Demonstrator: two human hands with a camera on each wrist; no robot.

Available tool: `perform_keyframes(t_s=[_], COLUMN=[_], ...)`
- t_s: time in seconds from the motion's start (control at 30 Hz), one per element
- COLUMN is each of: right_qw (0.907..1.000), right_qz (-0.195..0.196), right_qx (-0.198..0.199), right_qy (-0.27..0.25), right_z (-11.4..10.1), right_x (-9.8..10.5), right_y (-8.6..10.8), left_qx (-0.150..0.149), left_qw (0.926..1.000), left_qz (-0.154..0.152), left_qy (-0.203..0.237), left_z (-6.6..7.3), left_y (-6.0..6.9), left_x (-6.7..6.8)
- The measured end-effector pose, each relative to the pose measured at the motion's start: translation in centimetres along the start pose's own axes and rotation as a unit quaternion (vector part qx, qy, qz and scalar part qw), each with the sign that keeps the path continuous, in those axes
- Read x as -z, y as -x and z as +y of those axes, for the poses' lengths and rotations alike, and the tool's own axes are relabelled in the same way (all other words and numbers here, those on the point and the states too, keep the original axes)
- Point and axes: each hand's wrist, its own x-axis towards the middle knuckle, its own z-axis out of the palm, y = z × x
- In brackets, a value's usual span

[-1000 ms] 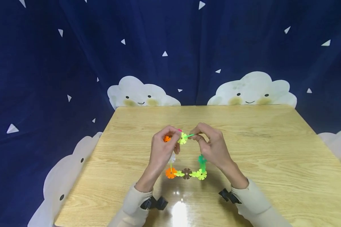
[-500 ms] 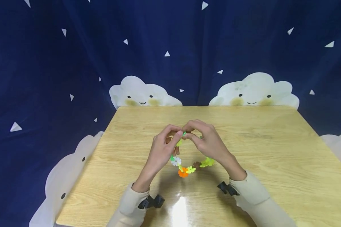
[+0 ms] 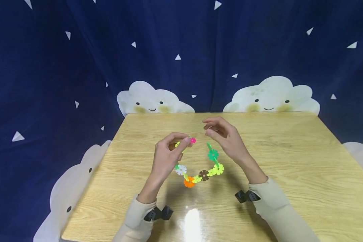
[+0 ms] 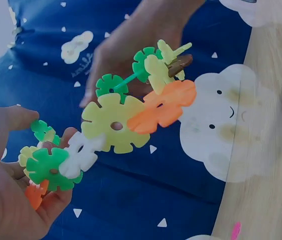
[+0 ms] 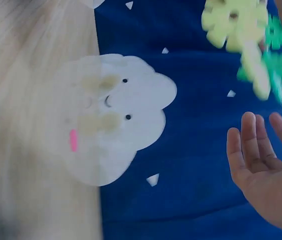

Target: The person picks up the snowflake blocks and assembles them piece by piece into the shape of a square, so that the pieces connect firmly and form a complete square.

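Observation:
My left hand (image 3: 169, 153) pinches one end of a chain of flower-shaped plastic snowflake discs in the head view. The chain hangs in a curve, with a white disc (image 3: 180, 169), an orange disc (image 3: 189, 182), a brown disc (image 3: 204, 175) and a yellow disc (image 3: 218, 169). A green disc (image 3: 213, 154) sits near its free end, below my right hand (image 3: 228, 137). That hand is apart from the chain with relaxed fingers (image 5: 251, 145), holding nothing. In the left wrist view, green, yellow and orange discs cluster at my left fingers (image 4: 23, 120), partly hidden.
A pink disc (image 3: 193, 140) lies on the wooden table (image 3: 278, 151), just beyond my left fingertips in the head view. A dark blue curtain (image 3: 157, 64) with white clouds (image 3: 272, 94) hangs behind the table.
My right hand came in to my left fingertips at the chain's end, then let go and moved away right and up. The chain's lower part has swung, and the pink disc shows again.

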Motion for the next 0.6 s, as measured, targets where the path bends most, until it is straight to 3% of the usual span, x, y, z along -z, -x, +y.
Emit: perform_keyframes(t_s=[0.33, 0.6], right_qw=[0.9865, 0.9707], right_qz=[0.035, 0.035], right_qx=[-0.117, -0.214], right_qy=[-0.109, -0.103], right_z=[5.3, 9.9], right_x=[1.7, 1.4], right_y=[-0.3, -1.3], left_qx=[0.012, 0.007], left_qw=[0.9996, 0.9996], left_qz=[0.014, 0.023], left_qy=[0.022, 0.013], left_z=[-0.5, -0.6], left_y=[0.1, 0.3], left_x=[1.8, 2.8])
